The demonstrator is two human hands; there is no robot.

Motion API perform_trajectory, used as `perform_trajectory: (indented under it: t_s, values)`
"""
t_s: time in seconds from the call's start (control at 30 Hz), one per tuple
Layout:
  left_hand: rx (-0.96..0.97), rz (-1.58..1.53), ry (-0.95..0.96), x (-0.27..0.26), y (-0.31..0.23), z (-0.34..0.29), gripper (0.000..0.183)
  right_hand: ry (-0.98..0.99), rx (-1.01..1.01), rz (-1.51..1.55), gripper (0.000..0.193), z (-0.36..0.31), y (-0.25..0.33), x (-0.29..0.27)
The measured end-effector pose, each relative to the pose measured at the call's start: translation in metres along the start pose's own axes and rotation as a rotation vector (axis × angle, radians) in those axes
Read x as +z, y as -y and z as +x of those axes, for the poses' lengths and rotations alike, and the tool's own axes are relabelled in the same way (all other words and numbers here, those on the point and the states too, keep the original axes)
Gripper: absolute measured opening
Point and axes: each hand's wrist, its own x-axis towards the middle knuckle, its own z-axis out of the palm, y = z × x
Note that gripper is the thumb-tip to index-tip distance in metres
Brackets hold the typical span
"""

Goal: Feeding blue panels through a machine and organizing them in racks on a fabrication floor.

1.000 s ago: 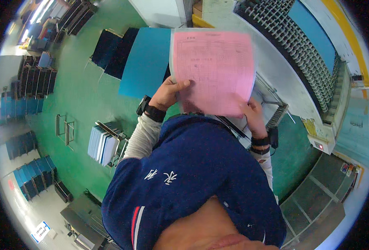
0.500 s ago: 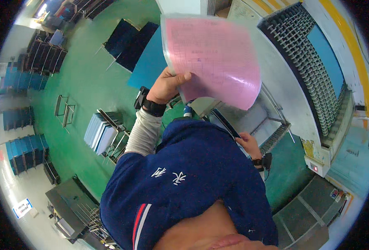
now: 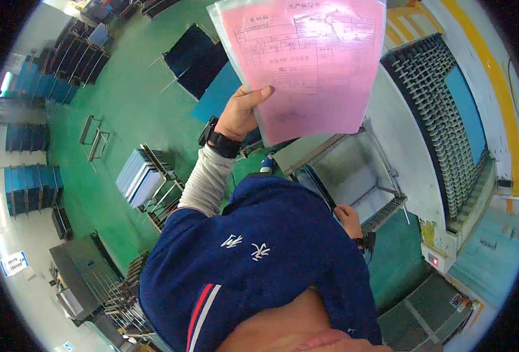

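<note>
A pink form in a clear plastic sleeve point(image 3: 318, 76) is held up in front of me by my left hand point(image 3: 240, 114), thumb on its face and fingers behind. Print and handwriting cover the form, and light glares off its upper part. Low at my right side, my right hand point(image 3: 348, 221) is closed at the near end of a thin dark panel point(image 3: 319, 183). That panel stands on edge at the side of a metal rack point(image 3: 382, 214); part of my fingers is hidden behind it.
A roller conveyor point(image 3: 429, 111) with a blue panel point(image 3: 466, 111) on it runs along the right. Left of me stand a rack of pale panels point(image 3: 139, 179) and a small metal frame point(image 3: 95, 138). Dark panels point(image 3: 195, 61) and a blue panel point(image 3: 212, 94) lie ahead on the green floor.
The sleeved form has risen and tilted to face me more squarely, so its writing shows more clearly. My right hand stays by the dark panel. The view has shifted slightly.
</note>
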Motion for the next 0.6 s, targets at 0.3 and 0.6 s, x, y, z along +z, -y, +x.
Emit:
perform_trajectory:
  t_s: [0.3,0.6]
  values:
    - [0.071,0.048,0.002,-0.002,0.0,-0.005,0.042,-0.226,-0.214,-0.363,0.026,0.0,-0.008,0.01]
    - [0.1,-0.023,0.069,-0.007,-0.001,-0.01,0.04,-0.193,-0.277,-0.562,0.018,0.006,-0.003,0.004]
